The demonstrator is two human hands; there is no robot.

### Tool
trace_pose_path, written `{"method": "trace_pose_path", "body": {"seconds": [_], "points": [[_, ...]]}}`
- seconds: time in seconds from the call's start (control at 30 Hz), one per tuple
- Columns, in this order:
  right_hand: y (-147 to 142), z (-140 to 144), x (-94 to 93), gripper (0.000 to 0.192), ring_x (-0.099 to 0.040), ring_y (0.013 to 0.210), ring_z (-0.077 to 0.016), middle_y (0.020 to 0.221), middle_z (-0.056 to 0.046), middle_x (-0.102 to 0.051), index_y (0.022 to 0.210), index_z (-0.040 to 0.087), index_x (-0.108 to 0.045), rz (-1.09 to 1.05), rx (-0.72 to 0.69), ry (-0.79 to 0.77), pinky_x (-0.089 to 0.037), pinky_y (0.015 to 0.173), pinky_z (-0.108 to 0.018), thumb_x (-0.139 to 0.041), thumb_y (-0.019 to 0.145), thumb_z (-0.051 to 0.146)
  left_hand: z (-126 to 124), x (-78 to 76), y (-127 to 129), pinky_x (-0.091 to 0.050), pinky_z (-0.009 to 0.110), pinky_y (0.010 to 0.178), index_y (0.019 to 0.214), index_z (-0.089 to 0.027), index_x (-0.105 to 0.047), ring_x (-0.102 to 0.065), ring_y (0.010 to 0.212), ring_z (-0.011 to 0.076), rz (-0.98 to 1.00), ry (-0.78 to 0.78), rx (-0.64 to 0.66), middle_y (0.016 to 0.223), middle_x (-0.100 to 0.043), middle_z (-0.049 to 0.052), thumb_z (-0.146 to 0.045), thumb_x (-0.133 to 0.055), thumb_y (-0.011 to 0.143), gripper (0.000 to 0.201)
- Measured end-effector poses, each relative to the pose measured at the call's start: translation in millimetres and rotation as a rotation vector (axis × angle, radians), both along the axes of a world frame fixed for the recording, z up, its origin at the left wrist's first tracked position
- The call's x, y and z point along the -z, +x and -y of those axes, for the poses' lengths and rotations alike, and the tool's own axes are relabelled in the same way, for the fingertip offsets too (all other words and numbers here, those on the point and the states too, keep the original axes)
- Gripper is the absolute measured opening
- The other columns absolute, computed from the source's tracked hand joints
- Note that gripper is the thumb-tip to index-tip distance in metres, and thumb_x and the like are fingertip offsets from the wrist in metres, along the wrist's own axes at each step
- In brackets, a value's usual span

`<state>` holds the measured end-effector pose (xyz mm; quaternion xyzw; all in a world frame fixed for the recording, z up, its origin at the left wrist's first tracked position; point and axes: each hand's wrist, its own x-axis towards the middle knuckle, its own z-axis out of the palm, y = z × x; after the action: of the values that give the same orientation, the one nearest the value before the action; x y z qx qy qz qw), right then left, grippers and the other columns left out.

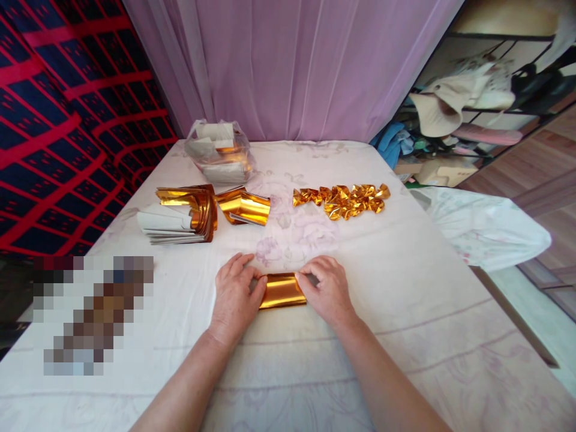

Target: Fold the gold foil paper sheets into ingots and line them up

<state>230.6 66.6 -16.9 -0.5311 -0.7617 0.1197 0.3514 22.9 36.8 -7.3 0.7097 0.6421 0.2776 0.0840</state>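
A sheet of shiny gold foil paper [283,290] lies near the middle of the cloth-covered table, its far edge curled over. My left hand [237,291] is closed on its left end, thumb on the foil. On the right end, my right hand [327,291] pinches the far corner between thumb and curled fingers. Farther off to the left sit a fanned stack of gold and white-backed foil sheets [180,216] and a few loose curled gold sheets [249,207]. To the far right lies a cluster of crumpled, twisted gold foil pieces [346,200].
A clear plastic bag [220,153] of more sheets stands at the back left. A blurred-out patch [101,315] covers the table's left side. Purple curtain [292,66] hangs behind. Shelves with a cap [438,111] and a white cloth bag [490,228] are at the right.
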Motion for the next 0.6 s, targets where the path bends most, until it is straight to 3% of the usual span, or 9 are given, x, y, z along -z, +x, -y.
{"method": "trace_pose_path", "body": {"seconds": [0.23,0.4,0.6], "points": [[-0.6,-0.4,0.0,0.014,-0.058,0.078,-0.0198,0.072,-0.001,-0.066,0.066,0.023,-0.063,0.016,-0.001,0.002,-0.039,0.076,-0.034,-0.064,0.081,0.021,0.6,0.0,1.1,-0.038,0.052,0.105,0.08,-0.022,-0.063,-0.049,0.126,0.0338,-0.015,-0.015,-0.011,0.125,-0.063,0.01,-0.026,-0.061,0.084,0.007],[-2.3,-0.5,0.1,0.011,-0.057,0.081,-0.0199,0.074,-0.001,-0.066,0.068,0.023,-0.063,0.046,0.041,-0.011,-0.039,0.078,-0.033,-0.066,0.078,0.021,1.4,-3.3,3.1,-0.04,0.051,0.103,0.091,-0.021,-0.067,-0.05,0.125,0.032,-0.018,-0.013,-0.028,0.131,-0.058,0.011,-0.022,-0.063,0.084,0.009],[-3.4,-0.2,-0.3,0.009,-0.056,0.083,-0.019,0.076,0.0,-0.066,0.069,0.023,-0.062,0.073,0.075,-0.041,-0.038,0.081,-0.032,-0.066,0.077,0.02,3.1,-5.5,3.3,-0.03,0.057,0.108,0.094,-0.036,-0.077,-0.038,0.138,0.0339,-0.104,-0.056,0.075,0.146,-0.048,0.004,-0.019,-0.056,0.09,0.027]]}}
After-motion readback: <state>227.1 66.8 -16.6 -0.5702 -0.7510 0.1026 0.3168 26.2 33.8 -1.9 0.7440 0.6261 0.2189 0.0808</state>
